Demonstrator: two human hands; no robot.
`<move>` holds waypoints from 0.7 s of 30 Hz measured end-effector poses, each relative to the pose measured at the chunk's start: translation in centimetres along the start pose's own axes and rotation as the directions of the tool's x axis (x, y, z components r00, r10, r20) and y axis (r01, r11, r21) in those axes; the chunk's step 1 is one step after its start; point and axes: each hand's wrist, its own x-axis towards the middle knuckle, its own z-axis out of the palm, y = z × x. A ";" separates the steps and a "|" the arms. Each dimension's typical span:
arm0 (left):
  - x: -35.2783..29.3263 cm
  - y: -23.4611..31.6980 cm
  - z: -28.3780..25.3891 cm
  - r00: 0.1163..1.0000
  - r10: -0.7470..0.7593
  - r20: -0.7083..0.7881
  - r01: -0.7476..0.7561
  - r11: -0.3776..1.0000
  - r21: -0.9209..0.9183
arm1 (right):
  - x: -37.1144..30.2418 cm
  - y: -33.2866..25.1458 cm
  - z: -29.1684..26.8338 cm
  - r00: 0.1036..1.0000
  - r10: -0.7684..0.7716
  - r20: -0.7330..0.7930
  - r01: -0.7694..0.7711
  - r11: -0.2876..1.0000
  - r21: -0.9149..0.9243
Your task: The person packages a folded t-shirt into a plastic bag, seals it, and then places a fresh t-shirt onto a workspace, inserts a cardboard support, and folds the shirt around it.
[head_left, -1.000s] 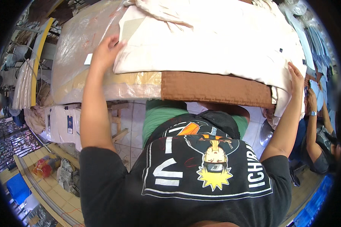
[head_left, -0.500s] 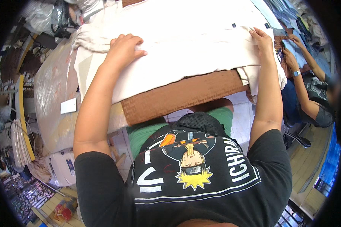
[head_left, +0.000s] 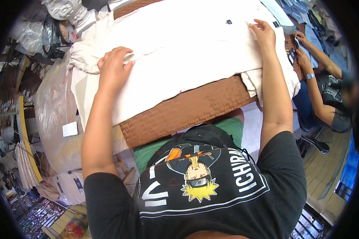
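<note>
A white long-sleeved garment (head_left: pixel 179 55) lies spread over the table, with small dark labels near its far right part. On its left part, my left hand (head_left: pixel 115 67) has curled fingers, and a raised fold of the cloth lies between finger and thumb. My right hand (head_left: pixel 265 35) pinches the garment at the far right, between the two dark labels. A bunched sleeve (head_left: pixel 83 57) rests beyond my left hand. Below my right forearm, more gathered white cloth hangs at the table's edge.
Brown patterned cloth (head_left: pixel 183 109) covers the table's near edge. Clear plastic (head_left: pixel 54 103) with a white card (head_left: pixel 70 129) on it lies at the left. At the right, another person's hands (head_left: pixel 303 51) hold something small and dark beside blue garments (head_left: pixel 307 30).
My left hand has shifted left and slightly nearer, and a crease now runs from it across the cloth. My right hand has moved left and a little farther away.
</note>
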 end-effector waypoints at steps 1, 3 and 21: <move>-0.5 0.7 0.1 0.999 0.035 -0.039 -0.036 0.999 -0.018 | -0.4 0.1 -0.3 0.990 -0.120 -0.068 0.117 0.992 -0.051; -1.9 2.1 0.0 0.988 0.088 -0.126 -0.093 0.995 -0.038 | -2.6 -3.0 -1.0 0.963 -0.253 -0.097 0.248 0.967 -0.060; -4.3 3.8 3.2 0.964 0.177 0.198 -0.176 0.984 -0.024 | -5.5 0.6 1.5 0.759 -0.441 0.479 0.637 0.655 -0.406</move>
